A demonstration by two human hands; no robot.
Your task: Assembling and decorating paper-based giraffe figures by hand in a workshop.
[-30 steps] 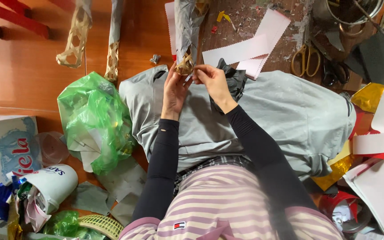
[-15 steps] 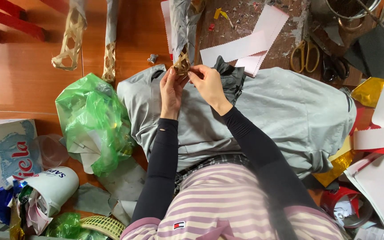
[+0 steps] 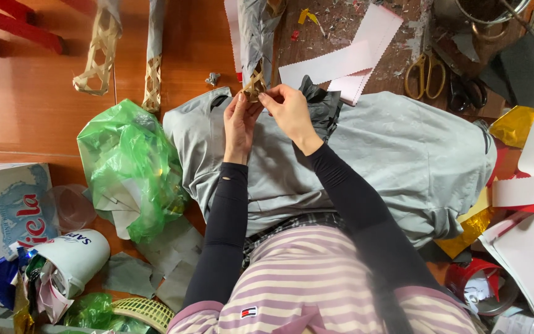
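foil roll (image 3: pixel 256 37) lies upright in view on the wooden floor (image 3: pixel 26 117), its gold lattice tip (image 3: pixel 254 83) just past the grey cloth (image 3: pixel 397 154) spread over the lap. green bag (image 3: pixel 128 167) sits to the left, white paper strips (image 3: pixel 347 62) and scissors (image 3: pixel 424 74) to the right. left hand (image 3: pixel 240 120) and right hand (image 3: pixel 287 108) both pinch the tip, fingers closed on it from either side. working this well likely means small, even pulls so the cut lattice opens without tearing, keeping the roll steady against the cloth.
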